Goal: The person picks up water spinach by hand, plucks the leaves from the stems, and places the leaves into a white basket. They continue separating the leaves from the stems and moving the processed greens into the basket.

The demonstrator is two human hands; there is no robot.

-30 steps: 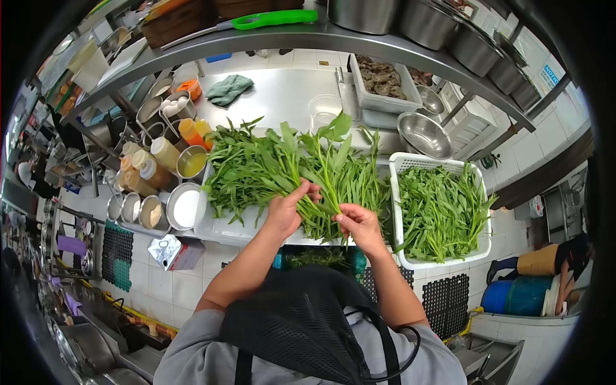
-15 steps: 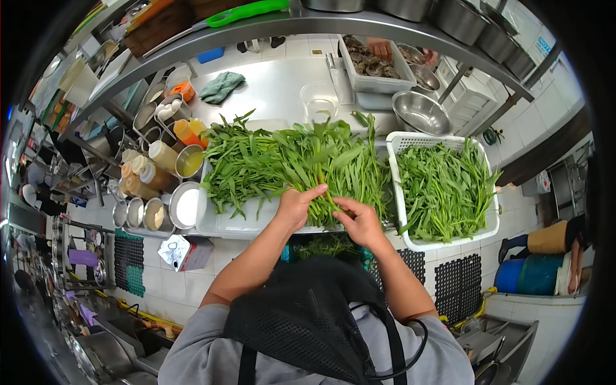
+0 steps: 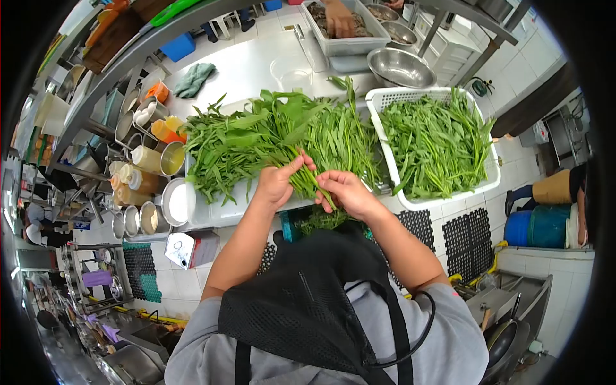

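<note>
My left hand (image 3: 277,184) is closed around the stems of a bunch of water spinach (image 3: 273,125), whose leaves fan out away from me. Lower on the same bunch, the fingers of my right hand (image 3: 350,194) pinch the stem ends. More water spinach (image 3: 215,151) lies heaped beneath and beside the bunch on a pale tray (image 3: 221,213). To the right stands a white perforated basket (image 3: 420,204) filled with the same long-leaved greens. Dark green trimmings (image 3: 321,221) show below the counter edge, under my hands.
Sauce bottles (image 3: 144,179), a bowl of white powder (image 3: 178,202) and several metal pots line the left. Behind are a green cloth (image 3: 194,80), a steel bowl (image 3: 401,67) and a bin (image 3: 346,43) with another person's hand (image 3: 339,19) in it. A metal shelf (image 3: 212,16) crosses above.
The bunch has been lifted toward me and tilted, its stem ends now over the counter's near edge. My right hand has moved down to the stem ends. The view has shifted.
</note>
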